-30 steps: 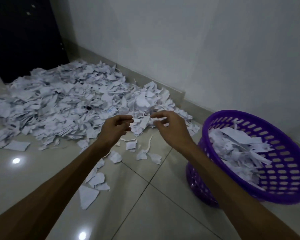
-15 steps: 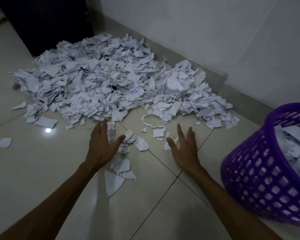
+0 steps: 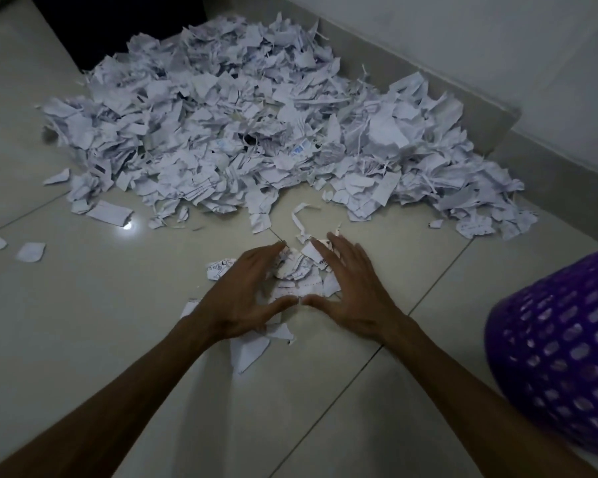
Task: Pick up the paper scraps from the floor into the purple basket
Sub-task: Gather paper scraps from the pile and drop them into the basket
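A big heap of torn white paper scraps (image 3: 256, 132) covers the tiled floor against the wall. In front of it lies a small cluster of scraps (image 3: 299, 270). My left hand (image 3: 246, 298) and my right hand (image 3: 349, 291) lie flat on the floor on either side of this cluster, fingers straight, thumbs almost meeting below it, cupping it between them. More scraps (image 3: 252, 346) lie under and behind my left hand. The purple basket (image 3: 560, 357) stands at the right edge; only its perforated side wall shows, its inside is out of view.
Single scraps (image 3: 30, 251) lie loose at the left on the glossy tiles. A grey skirting board (image 3: 497, 132) and white wall run behind the heap. A dark piece of furniture (image 3: 118, 25) stands at the top left.
Both hands have moved forward and inward, closing around the small cluster of scraps, thumbs now nearly touching. The view has tilted further down and nearer the floor; the basket slid toward the right edge.
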